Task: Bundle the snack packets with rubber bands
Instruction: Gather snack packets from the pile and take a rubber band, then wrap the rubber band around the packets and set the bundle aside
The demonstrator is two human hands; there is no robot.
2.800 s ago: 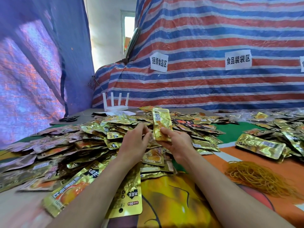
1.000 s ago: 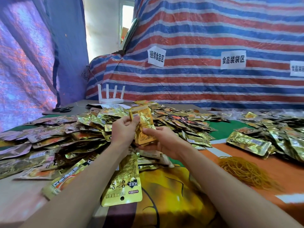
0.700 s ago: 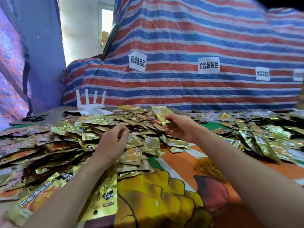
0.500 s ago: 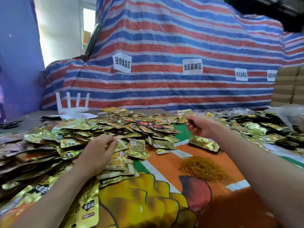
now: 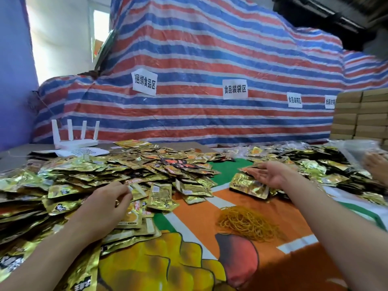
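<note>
**Gathering the next stack.** The right grip (image 5: 270, 175), fingers spread and holding nothing, hovers just above a gold stack (image 5: 248, 186) lying on the bench (image 5: 294, 259). The left grip (image 5: 105, 204) rests with curled fingers on the loose snack packets (image 5: 126, 171); whether it pinches one cannot be told. The rubber bands (image 5: 247, 223) lie between the two grips, on the body side of the right one. For a tidy bundle, square the packet edges under the left grip before the right fetches a single band.

Packing workshop: labelled tarp (image 5: 189, 49), packet heaps (image 5: 94, 171)
</note>
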